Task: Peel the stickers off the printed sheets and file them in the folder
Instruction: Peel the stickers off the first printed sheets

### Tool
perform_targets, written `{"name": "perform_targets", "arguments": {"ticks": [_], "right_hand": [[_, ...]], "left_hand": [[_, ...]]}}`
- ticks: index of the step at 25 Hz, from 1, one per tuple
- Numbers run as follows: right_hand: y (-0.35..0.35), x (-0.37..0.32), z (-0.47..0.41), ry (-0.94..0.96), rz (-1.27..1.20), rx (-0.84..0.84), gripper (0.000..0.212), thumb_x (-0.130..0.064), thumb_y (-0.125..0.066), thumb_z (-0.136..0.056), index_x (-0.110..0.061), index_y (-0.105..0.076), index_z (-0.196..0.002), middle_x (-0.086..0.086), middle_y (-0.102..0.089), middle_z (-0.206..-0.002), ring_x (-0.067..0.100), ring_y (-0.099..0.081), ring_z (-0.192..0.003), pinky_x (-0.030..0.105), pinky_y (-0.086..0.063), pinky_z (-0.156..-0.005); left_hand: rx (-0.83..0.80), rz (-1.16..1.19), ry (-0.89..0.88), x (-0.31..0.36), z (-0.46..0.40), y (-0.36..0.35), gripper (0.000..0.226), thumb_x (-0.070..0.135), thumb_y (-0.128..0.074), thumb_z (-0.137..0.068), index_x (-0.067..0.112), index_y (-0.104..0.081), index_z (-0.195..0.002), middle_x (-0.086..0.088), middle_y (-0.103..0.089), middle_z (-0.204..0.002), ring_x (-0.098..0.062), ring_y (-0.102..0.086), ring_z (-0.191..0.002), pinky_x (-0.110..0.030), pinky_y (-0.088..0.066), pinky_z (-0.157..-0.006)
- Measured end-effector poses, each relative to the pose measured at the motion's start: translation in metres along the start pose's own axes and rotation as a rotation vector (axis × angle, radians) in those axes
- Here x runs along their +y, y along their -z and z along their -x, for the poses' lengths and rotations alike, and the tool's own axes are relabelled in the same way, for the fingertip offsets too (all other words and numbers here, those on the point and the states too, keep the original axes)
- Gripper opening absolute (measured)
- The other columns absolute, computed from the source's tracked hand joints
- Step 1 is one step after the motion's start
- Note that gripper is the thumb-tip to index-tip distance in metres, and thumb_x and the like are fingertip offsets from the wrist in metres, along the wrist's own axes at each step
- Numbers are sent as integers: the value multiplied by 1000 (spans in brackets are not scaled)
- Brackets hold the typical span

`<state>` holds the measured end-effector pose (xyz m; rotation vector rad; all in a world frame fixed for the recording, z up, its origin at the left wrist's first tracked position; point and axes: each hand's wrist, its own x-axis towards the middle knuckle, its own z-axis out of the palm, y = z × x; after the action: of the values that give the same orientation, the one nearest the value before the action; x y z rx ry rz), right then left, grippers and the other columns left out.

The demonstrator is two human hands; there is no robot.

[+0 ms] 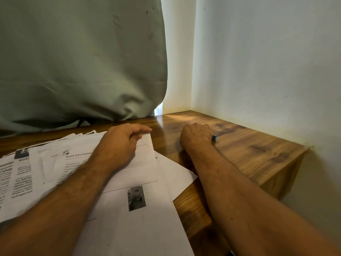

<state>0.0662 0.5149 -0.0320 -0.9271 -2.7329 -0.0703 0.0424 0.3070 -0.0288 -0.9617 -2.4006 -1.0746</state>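
Near the table's (239,145) far edge, left hand (121,143) presses limp, light sheets (140,209), fingers relaxed; right hand (196,136) curled, grip unclear; lift sheets by a corner.

Blurred sheets (22,174); right fingertips hidden

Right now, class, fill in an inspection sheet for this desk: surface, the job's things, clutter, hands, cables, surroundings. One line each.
Surface: glossy brown wooden table set in a wall corner.
Job's things: white printed paper sheets fanned in an overlapping pile on the table's left; no folder seen; stickers cannot be told apart.
Clutter: small blue rectangular object at the right hand's fingers.
Hands: left hand rests on the top sheet, fingers relaxed; right hand is curled, knuckles up, on bare wood, touching or pinching the blue object, unclear which.
Cables: nothing seen.
Surroundings: pale green fabric curtain behind the table; cream painted wall to the right.
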Motion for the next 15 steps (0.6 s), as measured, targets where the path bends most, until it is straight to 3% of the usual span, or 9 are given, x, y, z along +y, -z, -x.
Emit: {"name": "perform_targets", "arguments": {"ticks": [11,15], "right_hand": [[3,9,0,-26,-84,-10,44,-29,-54,-96,-10,-50,-135,17,-49,-137,35,-43,-124,46,-38,-103],[11,11,7,41,-215,70,32,-30,-58,-95,-9,-59,-120,11,-60,-119,28,-53,-107,41,-44,-97]], "left_hand": [[-17,-8,-9,3,4,1,28,19,-52,-102,27,-69,-122,4,-67,-128,-18,-60,-118,-36,-43,-107],[-3,-3,0,4,5,2,28,20,-53,-102,28,-69,-123,6,-67,-127,-13,-60,-112,-38,-47,-106]]}}
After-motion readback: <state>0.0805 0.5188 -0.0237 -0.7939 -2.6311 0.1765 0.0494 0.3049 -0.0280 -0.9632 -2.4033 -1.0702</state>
